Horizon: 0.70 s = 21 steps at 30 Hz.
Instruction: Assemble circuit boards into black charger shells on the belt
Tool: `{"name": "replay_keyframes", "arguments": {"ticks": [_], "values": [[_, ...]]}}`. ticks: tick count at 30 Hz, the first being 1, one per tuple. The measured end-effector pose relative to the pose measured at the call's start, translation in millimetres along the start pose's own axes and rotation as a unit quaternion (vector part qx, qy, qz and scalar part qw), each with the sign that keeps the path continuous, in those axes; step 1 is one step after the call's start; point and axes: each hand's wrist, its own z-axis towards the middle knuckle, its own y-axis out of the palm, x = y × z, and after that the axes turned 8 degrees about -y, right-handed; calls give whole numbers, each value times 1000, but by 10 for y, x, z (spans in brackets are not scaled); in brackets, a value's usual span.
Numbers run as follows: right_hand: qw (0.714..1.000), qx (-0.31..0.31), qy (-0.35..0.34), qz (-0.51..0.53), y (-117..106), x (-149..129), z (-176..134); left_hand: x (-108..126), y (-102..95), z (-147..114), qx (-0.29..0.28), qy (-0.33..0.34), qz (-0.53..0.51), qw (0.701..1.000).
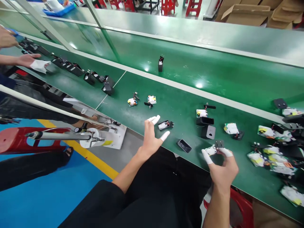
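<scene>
At the counter's [130, 116] far-left end, a co-worker's hand [28, 60] is seen by a row of blk boxes [75, 69]. By the front edge, the L hand [152, 136] is held wide open, w/ a filled blk case [163, 125] just beside; touch can't be told. Next, an open blk case [184, 146] is set near that edge. A white-topped board [210, 150] w/ plug cap [219, 144] is pinched in the R hand [223, 167], nr same edge. More boards [281, 158] are heaped toward the R end.

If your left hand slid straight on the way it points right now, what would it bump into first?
Probably the small black case with white-covered parts inside, lying just ahead of the left hand, though one picture makes the exact gap hard to judge.
</scene>
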Motion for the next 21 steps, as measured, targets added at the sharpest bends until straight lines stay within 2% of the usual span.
{"name": "replay_keyframes", "arguments": {"ticks": [2,4,7,12,16,18,21], "values": [[1000,-3,1,-3,-1,-11,3,-130,-30,130,-76,-11,-6,997],[1000,-4,0,-9,-5,-13,2,-233,-19,195,-88,16,-20,996],[1000,-9,0,-6,-10,-8,0,-308,33,185,-38,52,-20,998],[1000,-12,3,-14,-14,-5,-6,-295,32,145,-1,36,-14,999],[1000,4,-2,-17,-29,2,-6,-402,-177,297,49,11,1,999],[1000,4,-5,-27,-39,6,2,-524,-316,398,81,-2,18,997],[999,-11,-7,-45,-44,9,21,-716,-442,486,95,-39,24,994]]}}
